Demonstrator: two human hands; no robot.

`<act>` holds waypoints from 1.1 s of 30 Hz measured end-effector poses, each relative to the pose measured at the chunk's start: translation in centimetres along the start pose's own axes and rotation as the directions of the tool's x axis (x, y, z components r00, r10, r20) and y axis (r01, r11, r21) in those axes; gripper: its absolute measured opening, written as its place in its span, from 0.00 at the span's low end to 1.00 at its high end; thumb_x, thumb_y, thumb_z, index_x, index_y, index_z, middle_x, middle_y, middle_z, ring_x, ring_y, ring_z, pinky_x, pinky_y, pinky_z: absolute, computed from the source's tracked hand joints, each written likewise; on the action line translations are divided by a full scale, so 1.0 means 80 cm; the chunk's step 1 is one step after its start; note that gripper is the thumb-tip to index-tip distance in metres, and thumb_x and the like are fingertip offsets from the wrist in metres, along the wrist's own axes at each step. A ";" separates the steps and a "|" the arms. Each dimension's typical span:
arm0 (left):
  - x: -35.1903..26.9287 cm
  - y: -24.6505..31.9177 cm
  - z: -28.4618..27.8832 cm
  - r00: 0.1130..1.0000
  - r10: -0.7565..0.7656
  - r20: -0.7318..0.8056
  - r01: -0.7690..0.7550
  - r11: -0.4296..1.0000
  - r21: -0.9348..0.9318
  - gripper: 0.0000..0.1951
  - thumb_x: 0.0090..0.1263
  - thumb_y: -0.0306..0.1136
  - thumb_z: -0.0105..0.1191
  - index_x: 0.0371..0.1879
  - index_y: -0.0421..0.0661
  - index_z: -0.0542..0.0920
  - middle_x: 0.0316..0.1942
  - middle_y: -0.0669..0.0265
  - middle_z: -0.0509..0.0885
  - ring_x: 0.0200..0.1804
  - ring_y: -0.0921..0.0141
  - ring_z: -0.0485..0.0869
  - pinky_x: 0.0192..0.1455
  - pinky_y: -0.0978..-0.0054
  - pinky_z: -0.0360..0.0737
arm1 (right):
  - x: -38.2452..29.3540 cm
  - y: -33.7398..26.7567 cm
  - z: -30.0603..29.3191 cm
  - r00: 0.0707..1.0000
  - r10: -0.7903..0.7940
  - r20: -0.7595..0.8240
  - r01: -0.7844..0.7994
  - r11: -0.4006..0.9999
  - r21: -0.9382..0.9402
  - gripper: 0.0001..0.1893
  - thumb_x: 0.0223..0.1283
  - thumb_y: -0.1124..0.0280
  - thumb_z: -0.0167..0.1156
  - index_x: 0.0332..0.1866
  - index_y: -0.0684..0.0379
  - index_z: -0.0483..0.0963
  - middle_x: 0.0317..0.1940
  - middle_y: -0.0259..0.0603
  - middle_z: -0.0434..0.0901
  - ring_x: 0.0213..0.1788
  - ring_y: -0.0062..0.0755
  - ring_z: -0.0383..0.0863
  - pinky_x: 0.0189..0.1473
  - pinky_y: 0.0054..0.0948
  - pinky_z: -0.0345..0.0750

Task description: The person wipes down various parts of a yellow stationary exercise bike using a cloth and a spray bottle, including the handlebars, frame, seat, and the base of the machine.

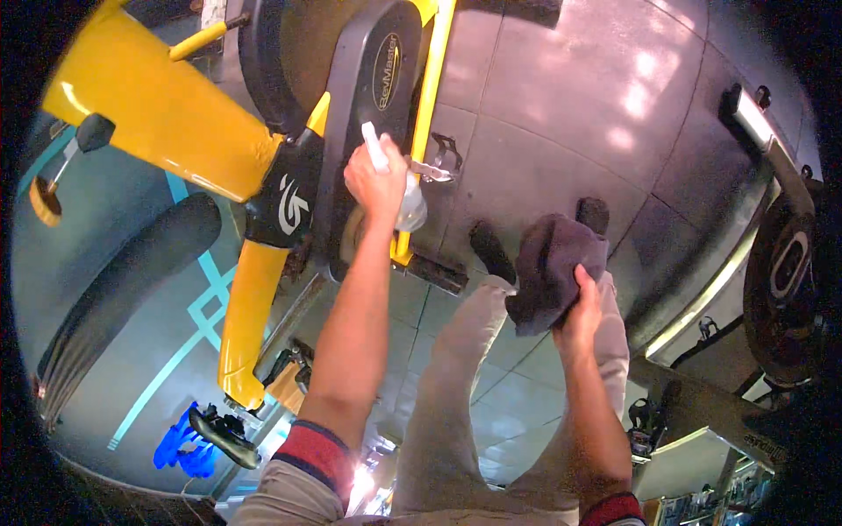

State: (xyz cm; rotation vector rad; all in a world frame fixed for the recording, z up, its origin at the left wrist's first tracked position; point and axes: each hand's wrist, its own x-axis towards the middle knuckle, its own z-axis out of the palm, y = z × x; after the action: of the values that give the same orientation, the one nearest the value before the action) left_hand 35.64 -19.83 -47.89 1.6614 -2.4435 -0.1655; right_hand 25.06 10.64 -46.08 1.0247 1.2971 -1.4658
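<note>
My left hand (371,184) grips a spray bottle with a white trigger head (375,148) and a translucent body (412,207). It is held above the black chain guard (375,59) of a yellow indoor exercise bike (177,118). A pedal with a toe cage (444,161) shows just right of the bottle. In my right hand (584,309) is a bunched dark grey cloth (556,269), over the floor and in front of my legs. The bike's black saddle (223,437) appears at the lower left.
Another exercise machine with a dark round housing (779,296) stands along the right side. A bright blue object (185,447) lies beyond the saddle. Dark floor tiles (546,125) spread ahead of my shoes (493,250). A long black padded shape (131,283) is at the left.
</note>
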 end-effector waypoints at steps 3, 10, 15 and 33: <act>0.037 0.029 0.029 0.963 0.231 -0.141 -0.253 0.953 -0.164 0.15 0.60 0.37 0.57 0.16 0.39 0.77 0.20 0.50 0.79 0.24 0.49 0.79 0.28 0.53 0.73 | -0.004 -0.026 0.011 0.999 -0.013 0.047 0.014 1.000 -0.011 0.21 0.60 0.58 0.60 0.50 0.66 0.73 0.45 0.41 0.79 0.45 0.34 0.78 0.51 0.31 0.73; -0.036 0.006 0.019 0.996 0.020 0.091 -0.015 0.999 -0.048 0.10 0.61 0.32 0.53 0.26 0.37 0.80 0.24 0.50 0.79 0.30 0.50 0.79 0.34 0.54 0.75 | 0.007 -0.020 0.026 0.998 -0.045 0.036 0.044 0.999 0.006 0.24 0.63 0.59 0.57 0.58 0.63 0.69 0.52 0.45 0.76 0.53 0.42 0.76 0.55 0.41 0.75; -0.174 -0.080 -0.097 0.997 -0.043 0.071 0.051 0.992 -0.112 0.08 0.63 0.32 0.58 0.28 0.40 0.78 0.23 0.53 0.77 0.28 0.53 0.78 0.33 0.56 0.73 | 0.009 0.002 0.036 0.991 -0.026 0.135 0.019 0.998 0.053 0.23 0.61 0.59 0.59 0.55 0.65 0.71 0.51 0.43 0.77 0.51 0.41 0.78 0.53 0.39 0.76; -0.189 -0.018 -0.139 0.908 -0.297 0.295 0.417 0.707 -0.571 0.11 0.56 0.32 0.63 0.35 0.43 0.80 0.30 0.61 0.82 0.31 0.67 0.83 0.37 0.70 0.80 | 0.131 0.081 0.475 0.091 -0.758 0.646 0.985 0.164 0.054 0.41 0.66 0.61 0.50 0.74 0.70 0.37 0.73 0.67 0.39 0.75 0.67 0.36 0.75 0.47 0.39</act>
State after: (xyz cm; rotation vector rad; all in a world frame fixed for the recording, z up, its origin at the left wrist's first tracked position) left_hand 44.71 -6.18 -38.59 1.8017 -1.7988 -1.1034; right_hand 27.91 -28.46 -53.70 -0.8015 1.7513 -1.9876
